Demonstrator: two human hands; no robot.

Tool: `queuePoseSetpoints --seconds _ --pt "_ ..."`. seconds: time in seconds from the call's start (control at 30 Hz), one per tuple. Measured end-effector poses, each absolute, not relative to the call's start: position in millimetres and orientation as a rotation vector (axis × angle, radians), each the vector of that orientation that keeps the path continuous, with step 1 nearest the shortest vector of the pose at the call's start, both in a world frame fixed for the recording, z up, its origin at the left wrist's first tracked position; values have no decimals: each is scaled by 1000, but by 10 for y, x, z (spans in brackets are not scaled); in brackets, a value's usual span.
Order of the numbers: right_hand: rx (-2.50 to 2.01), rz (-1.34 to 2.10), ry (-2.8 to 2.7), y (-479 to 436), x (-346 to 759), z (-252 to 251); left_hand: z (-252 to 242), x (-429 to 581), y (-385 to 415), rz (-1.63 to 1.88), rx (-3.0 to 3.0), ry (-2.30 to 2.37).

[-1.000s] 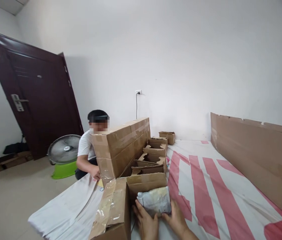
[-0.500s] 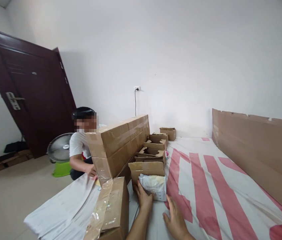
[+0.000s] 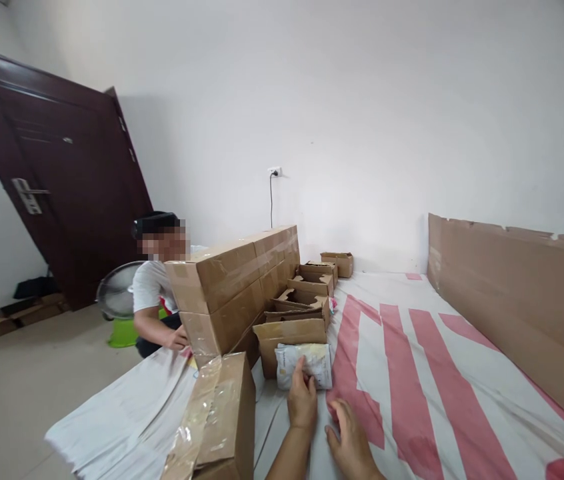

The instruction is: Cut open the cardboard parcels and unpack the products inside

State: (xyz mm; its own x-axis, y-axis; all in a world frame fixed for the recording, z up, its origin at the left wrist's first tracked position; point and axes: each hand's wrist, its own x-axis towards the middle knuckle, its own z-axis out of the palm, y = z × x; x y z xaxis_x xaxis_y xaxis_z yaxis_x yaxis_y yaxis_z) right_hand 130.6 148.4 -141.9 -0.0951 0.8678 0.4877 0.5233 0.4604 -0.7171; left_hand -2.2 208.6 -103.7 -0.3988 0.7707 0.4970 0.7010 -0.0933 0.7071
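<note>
A white printed packet (image 3: 287, 366) stands against the front of an open brown carton (image 3: 265, 352). My left hand (image 3: 304, 399) is at the packet, its index finger stretched out over the packet's face and the other fingers partly bent. To the right, just over the red and white sheet (image 3: 402, 400), my right hand (image 3: 351, 440) is open with its fingers apart and nothing in it. Behind the packet, several open cartons (image 3: 307, 298) run in a row toward the wall.
Stacked taped boxes (image 3: 232, 273) stand left of the row, with another taped box (image 3: 217, 413) nearer me. A person (image 3: 155, 293) crouches beyond them by a fan (image 3: 115, 290). A cardboard panel (image 3: 512, 287) borders the right side.
My left hand has moved from the packet's left edge to the middle of its front, finger now extended. The packet sits more upright. My right hand has shifted slightly lower.
</note>
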Motion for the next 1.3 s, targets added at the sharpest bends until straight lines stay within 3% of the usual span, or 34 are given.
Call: queuePoseSetpoints --seconds 0.33,0.5,0.9,1.07,1.2,1.3 --pt "-1169 464 -1756 1417 1315 -1311 -1041 -154 2133 1699 1308 2488" --pt "-1172 470 -1764 1410 1307 -1248 -1098 -176 2136 1757 1491 2337" --pt "-1232 447 -1815 1379 1294 -1146 -879 -93 2172 1474 1481 2153" --pt "-1256 458 -1860 1335 1293 -1070 -668 -27 1539 1339 1565 2034" --pt "-1268 467 -1916 1312 1305 -1033 -195 -261 706 1346 2104 1863" --pt "-1271 470 -1954 1314 1312 -984 170 -696 338 1338 2309 2292"
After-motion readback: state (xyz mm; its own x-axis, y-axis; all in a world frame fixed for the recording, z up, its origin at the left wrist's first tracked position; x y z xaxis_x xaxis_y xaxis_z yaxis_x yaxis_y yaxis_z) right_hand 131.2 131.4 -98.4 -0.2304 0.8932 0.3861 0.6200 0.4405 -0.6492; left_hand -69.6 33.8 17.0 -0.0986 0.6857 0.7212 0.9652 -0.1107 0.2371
